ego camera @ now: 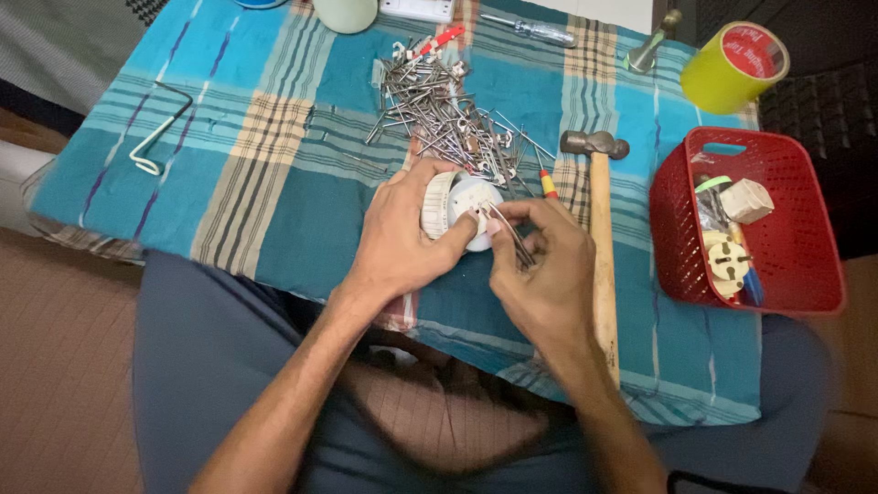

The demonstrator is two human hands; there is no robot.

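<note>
My left hand (402, 229) grips a round white plastic fitting (462, 206) with a ribbed rim, holding it on the blue checked cloth (274, 183). My right hand (540, 265) pinches several thin metal nails (512, 236) and touches their tips to the face of the fitting. A heap of loose nails and small clips (448, 114) lies just beyond both hands.
A wooden-handled hammer (601, 238) lies right of my right hand. A red basket (805, 274) with small electrical parts stands at the right. A yellow tape roll (736, 66), a screwdriver (535, 31) and a bent white hook (155, 133) lie further off.
</note>
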